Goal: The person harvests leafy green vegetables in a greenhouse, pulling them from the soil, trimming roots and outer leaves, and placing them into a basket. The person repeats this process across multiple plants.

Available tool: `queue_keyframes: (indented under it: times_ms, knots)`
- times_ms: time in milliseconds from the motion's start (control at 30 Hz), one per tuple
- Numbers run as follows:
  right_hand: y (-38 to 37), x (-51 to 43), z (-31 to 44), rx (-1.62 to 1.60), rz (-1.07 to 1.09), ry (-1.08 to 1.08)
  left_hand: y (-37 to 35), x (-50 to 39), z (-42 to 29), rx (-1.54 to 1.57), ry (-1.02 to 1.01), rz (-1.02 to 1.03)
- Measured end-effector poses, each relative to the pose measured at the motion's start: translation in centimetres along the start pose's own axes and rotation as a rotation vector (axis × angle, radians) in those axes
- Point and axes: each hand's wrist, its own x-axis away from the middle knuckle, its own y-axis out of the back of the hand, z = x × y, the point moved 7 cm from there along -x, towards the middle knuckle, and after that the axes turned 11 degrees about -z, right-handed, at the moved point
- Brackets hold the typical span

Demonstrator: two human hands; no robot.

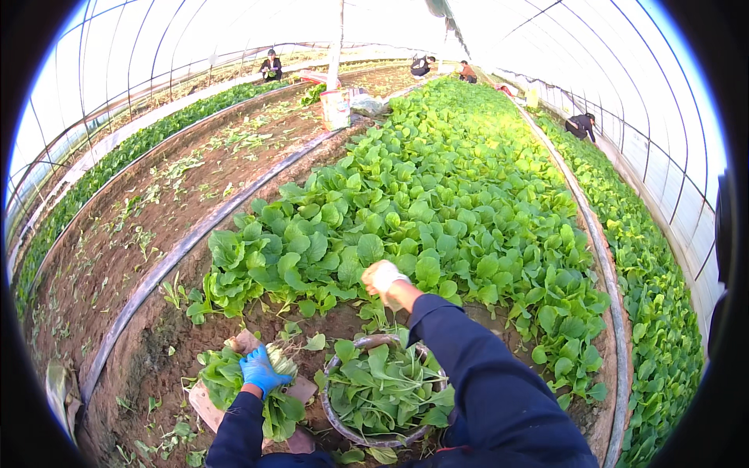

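Note:
My left hand (261,370), in a blue glove, grips a bunch of leafy greens (221,377) with pale stems and roots to the right. Beneath the bunch lies a flat pinkish board or low stool (206,405), partly covered by leaves. Just right of it stands a round basin (326,401) heaped with loose green leaves (386,386). My right hand (383,278), with a white glove or wrap, reaches past the basin to the front edge of a dense bed of growing greens (445,205). Its fingers look curled; whether they hold anything is hidden.
A grey strip (193,234) borders the bed on the left, another (591,216) on the right. Cut leaves litter bare soil (134,245). Farther off stand a printed bucket (335,110) and a post (335,47). Several people crouch or sit in the distance under the plastic greenhouse cover.

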Motion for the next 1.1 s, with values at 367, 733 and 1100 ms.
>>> queue_keyframes:
  times_ms: [367, 733, 1100]
  knots:
    - [-36.0, 4.9, -2.4, 0.878, 0.36, 0.658, -0.2, 0.2, 0.2, -0.002, -0.013, -0.029]
    - [-33.6, 8.8, 1.2, 0.974, 0.4, 0.835, 0.3, 0.5, 0.1, -0.035, -0.036, -0.091]
    - [-33.7, 8.9, 2.1, 0.968, 0.475, 0.753, 0.5, 0.6, -0.1, -0.054, -0.062, -0.112]
